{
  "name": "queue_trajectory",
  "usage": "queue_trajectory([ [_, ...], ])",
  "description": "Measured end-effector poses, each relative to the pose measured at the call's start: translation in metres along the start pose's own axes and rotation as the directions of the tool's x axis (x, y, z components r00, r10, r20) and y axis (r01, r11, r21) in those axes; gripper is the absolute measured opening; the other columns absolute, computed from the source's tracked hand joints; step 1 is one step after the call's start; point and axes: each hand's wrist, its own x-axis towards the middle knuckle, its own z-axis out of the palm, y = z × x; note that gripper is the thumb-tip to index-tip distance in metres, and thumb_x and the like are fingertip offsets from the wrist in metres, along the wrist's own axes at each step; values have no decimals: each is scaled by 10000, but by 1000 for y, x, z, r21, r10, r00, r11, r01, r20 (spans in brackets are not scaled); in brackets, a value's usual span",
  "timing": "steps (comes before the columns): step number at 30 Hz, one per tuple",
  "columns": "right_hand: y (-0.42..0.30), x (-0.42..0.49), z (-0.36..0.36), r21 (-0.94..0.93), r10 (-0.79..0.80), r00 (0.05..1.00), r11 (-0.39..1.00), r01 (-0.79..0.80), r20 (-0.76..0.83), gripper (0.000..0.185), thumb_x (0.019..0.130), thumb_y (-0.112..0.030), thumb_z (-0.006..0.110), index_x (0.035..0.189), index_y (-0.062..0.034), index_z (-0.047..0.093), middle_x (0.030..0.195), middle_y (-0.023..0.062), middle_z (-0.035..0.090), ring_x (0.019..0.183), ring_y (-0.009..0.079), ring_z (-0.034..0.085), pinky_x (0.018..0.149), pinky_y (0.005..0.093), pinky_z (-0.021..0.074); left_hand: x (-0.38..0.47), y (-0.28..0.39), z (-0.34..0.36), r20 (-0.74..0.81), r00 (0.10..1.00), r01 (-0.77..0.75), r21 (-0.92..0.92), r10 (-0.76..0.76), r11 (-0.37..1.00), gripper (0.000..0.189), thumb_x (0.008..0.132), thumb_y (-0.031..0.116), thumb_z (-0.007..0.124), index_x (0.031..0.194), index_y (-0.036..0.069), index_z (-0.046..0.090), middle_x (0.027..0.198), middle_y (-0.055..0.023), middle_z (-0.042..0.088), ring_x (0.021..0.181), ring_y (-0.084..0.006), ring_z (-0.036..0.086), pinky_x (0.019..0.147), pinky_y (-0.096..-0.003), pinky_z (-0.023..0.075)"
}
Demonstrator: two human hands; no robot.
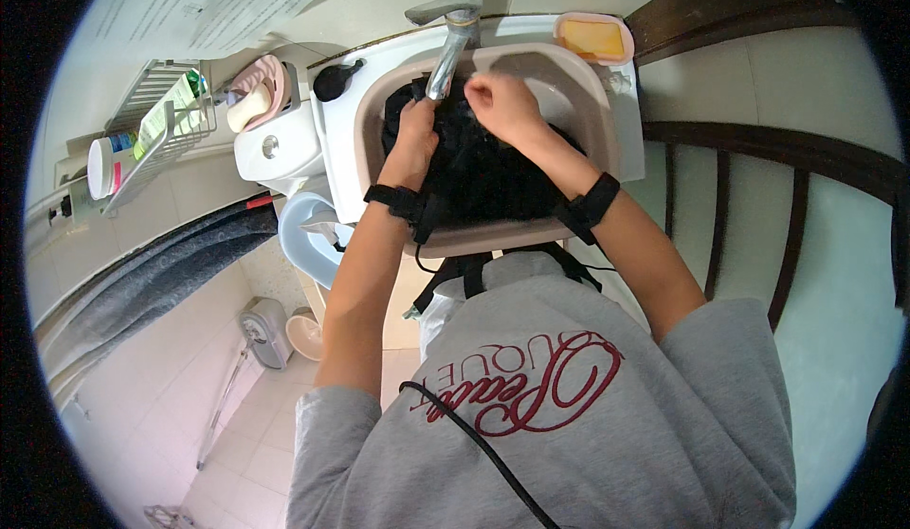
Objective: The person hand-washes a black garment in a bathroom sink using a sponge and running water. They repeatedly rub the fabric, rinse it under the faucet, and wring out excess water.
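A black cloth garment (498,180) lies bunched in a beige plastic basin (601,138) that sits in the white sink. Just under the chrome faucet (455,45), my left hand (416,134) grips a fold of the cloth, its fingertips partly hidden by the cloth and spout. My right hand (506,108) is over the cloth to the right of the spout. Its fingers are curled and slightly blurred, and whether they pinch anything cannot be made out. Both wrists wear black straps with cables.
An orange soap bar (591,38) rests in a pink dish at the back right corner. A black round object (338,82) lies on the sink's left ledge. Left of the sink are a toilet tank (277,148), a light blue basin (302,227) and a wire rack (170,131).
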Motion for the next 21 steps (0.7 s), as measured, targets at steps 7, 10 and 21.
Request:
queue_trajectory([
  [7,-55,34,-33,-26,-459,757,862,506,-465,107,767,-95,572,862,-46,571,803,94,573,747,265,582,658,331,463,-11,16,2,125,982,176,-337,-141,925,353,929,271,425,1092,-31,509,1031,-148,588,889,-294,579,795,-386,473],
  [10,-24,25,-19,301,-249,873,869,392,-418,120,804,-122,579,879,-29,574,813,93,595,747,218,599,677,307,471,-19,17,3,90,981,190,-356,-169,915,343,939,261,387,1090,-20,514,1054,-151,583,961,-291,553,897,-407,423],
  [21,107,6,41,877,807,536,46,-478,250,264,850,-142,495,1033,44,530,992,144,598,881,259,588,714,338,495,-15,-24,-2,60,978,207,-291,-198,934,300,938,209,376,1108,-1,506,1067,-121,571,997,-269,525,917,-386,401],
])
